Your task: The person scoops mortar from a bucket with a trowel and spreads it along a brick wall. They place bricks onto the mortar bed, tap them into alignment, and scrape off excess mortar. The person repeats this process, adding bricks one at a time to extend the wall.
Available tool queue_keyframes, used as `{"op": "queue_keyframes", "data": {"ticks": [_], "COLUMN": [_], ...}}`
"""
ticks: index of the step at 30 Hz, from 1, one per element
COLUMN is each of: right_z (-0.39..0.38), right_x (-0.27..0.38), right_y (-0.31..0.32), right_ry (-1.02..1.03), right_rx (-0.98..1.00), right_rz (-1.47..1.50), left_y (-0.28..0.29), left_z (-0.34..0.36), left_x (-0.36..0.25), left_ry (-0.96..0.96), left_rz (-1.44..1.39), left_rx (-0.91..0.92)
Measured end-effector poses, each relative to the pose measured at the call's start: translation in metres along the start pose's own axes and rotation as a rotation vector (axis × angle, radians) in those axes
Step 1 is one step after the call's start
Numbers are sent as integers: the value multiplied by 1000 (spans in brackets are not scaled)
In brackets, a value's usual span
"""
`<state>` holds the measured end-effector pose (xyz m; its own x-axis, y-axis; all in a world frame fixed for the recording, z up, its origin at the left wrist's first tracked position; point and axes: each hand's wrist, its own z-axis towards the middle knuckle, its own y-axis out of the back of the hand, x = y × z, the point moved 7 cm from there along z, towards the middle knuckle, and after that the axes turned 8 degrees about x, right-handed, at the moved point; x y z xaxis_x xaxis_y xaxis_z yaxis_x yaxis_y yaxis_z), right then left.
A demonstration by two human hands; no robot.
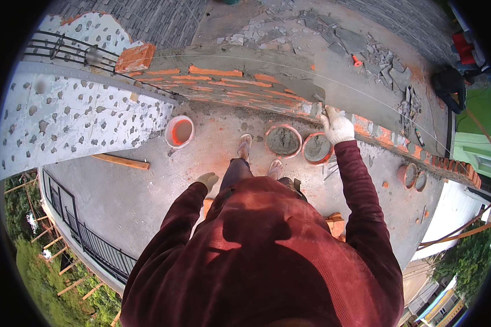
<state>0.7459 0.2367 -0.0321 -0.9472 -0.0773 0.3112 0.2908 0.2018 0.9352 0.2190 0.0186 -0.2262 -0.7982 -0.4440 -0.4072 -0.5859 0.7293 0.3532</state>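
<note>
We see the right hand (338, 128) in a pale glove at the top of the brick wall (215, 71), its fingers curled around what looks like the handle of a trowel (320, 96); the glove hides most of the grip. We judge that the trowel sits low and close to the wall's upper edge so that its blade can work the grey mortar there.

The left hand (207, 180), also gloved, hangs near the body, well apart from the wall. We see nothing in it, but cannot tell how far its fingers are bent; perhaps it is kept back for balance.

Two buckets of mortar, one (283, 140) beside the other (318, 148), stand on the floor between the feet and the wall, probably so that the trowel reaches them easily. A third bucket (180, 132), holding murky liquid, stands farther left, likely out of the way of the feet.

Above the wall we see a thin string (338, 83) running along its length, presumably as a guide for a straight course. A loose brick (135, 58) rests at its left end, which may serve to anchor it.
</note>
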Motion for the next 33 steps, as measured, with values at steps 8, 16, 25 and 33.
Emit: {"op": "queue_keyframes", "data": {"ticks": [8, 16, 25, 33], "right_z": [-38, -102, -544, -783], "right_x": [-24, -110, -56, 330], "right_y": [-9, -76, -263, -334], "right_ry": [91, -249, -1686, -2128], "right_rx": [21, -37, -256, -1655], "right_rz": [42, 288, 1012, 1209], "left_y": [-45, -4, 79, 185], "left_z": [-60, -80, 5, 100], "left_x": [-51, -6, 80, 14], "left_ry": [-90, -121, -79, 69], "left_rz": [-334, -255, 437, 644], "left_rx": [-13, 23, 484, 584]}}
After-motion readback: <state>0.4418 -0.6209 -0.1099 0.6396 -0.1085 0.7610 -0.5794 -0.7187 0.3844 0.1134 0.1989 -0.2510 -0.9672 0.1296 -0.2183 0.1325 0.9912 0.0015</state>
